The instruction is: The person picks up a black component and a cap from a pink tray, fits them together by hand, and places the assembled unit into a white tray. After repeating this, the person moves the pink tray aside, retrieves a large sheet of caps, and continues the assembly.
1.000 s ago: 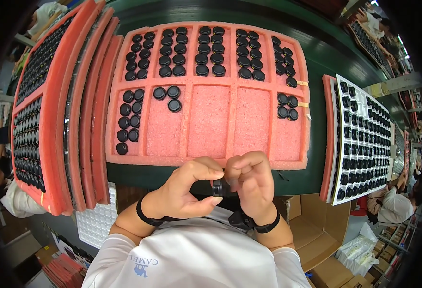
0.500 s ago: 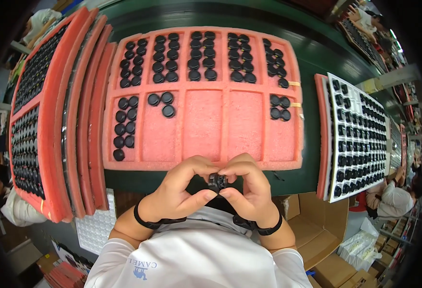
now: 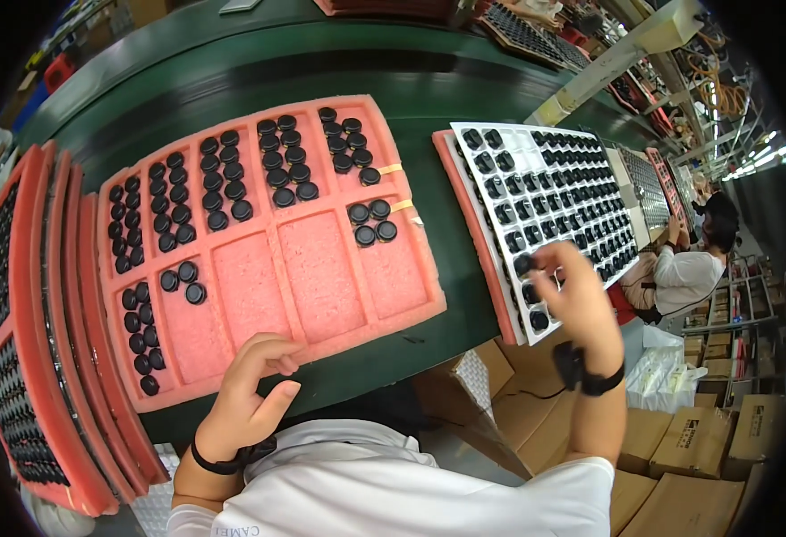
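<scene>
My right hand [image 3: 579, 300] reaches over the white moulded tray [image 3: 527, 154] on the right. Its thumb and forefinger close about a small black round part [image 3: 524, 264] near the tray's left side; rows of similar parts sit in the tray's pockets. My left hand [image 3: 254, 391] hovers by the near edge of the pink foam tray [image 3: 326, 276]. The fingers are loosely bent, the thumb stands apart, and nothing shows in it. Black round caps [image 3: 195, 294] lie in several compartments of the foam tray.
Upright pink foam trays [image 3: 75, 358] lean together at the far left. A green conveyor [image 3: 321, 63] runs behind. Cardboard boxes [image 3: 692, 440] stand on the floor at lower right. Another person [image 3: 692, 268] works beyond the white tray.
The view has swung right. My hands, earlier together around a black ribbed part, have separated: the right has gone to the white tray, while the left stays near the foam tray.
</scene>
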### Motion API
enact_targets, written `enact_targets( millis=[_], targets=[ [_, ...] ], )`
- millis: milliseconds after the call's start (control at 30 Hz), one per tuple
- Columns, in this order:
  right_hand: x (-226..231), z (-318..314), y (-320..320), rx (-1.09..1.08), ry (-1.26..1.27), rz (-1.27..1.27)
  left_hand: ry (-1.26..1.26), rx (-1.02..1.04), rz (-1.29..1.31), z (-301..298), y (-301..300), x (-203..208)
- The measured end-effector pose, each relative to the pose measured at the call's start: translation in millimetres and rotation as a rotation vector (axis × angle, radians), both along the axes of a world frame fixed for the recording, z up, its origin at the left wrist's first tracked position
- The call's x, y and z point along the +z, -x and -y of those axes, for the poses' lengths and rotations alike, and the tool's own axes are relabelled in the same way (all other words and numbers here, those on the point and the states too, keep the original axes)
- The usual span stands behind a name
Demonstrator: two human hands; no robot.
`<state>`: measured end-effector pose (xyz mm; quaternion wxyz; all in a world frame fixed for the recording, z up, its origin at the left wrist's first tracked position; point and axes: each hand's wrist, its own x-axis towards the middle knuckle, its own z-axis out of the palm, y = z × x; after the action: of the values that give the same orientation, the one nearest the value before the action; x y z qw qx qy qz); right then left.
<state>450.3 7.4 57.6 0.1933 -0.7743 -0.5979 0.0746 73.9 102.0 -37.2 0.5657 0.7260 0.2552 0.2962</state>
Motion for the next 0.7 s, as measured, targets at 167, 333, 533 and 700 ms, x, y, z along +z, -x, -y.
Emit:
enact_targets(
  millis=[167, 333, 533, 700],
  targets=[
    [9, -44, -99, -0.115, 0.092, 0.109, 0.001, 0.039, -0.041, 1, -3, 5],
    [-8, -106, -169, -0.090, 0.083, 0.222, 0.025, 0.077, -0.043, 6, -3, 10],
    [-29, -142, -184, -0.215, 0.177, 0.320, 0.044, 0.136, -0.073, 9, 7, 11],
    [-37, -155, -195, -0.230, 0.226, 0.291, 0.059, 0.161, -0.067, 12, 3, 10]
  ],
)
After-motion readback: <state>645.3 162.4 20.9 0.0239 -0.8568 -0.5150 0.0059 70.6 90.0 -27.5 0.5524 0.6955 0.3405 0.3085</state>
